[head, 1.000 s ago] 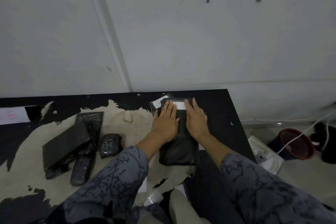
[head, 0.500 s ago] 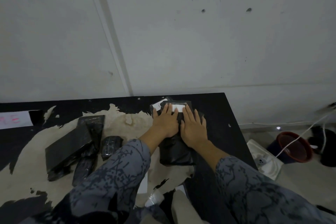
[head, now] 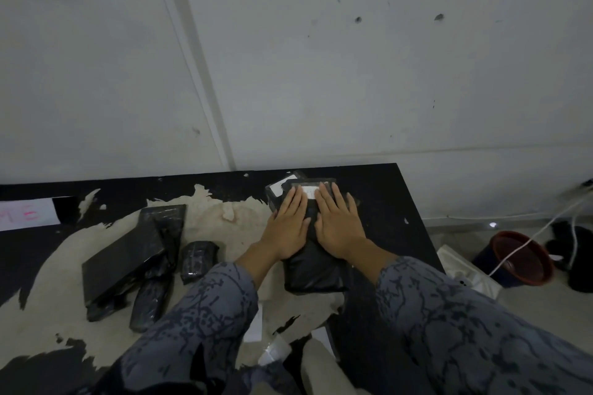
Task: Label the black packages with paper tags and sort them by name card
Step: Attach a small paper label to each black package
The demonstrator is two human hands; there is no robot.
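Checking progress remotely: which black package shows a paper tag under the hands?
The black package near the table's right edge, pressed flat by the left hand and right hand; the white tag shows between their fingertips.

Five black packages on the table — two stacked under the two hands, three left of them. Two white paper tags — both on that stack. One name card at the table's left edge.

pink writing on name card blurred, cut by left edge
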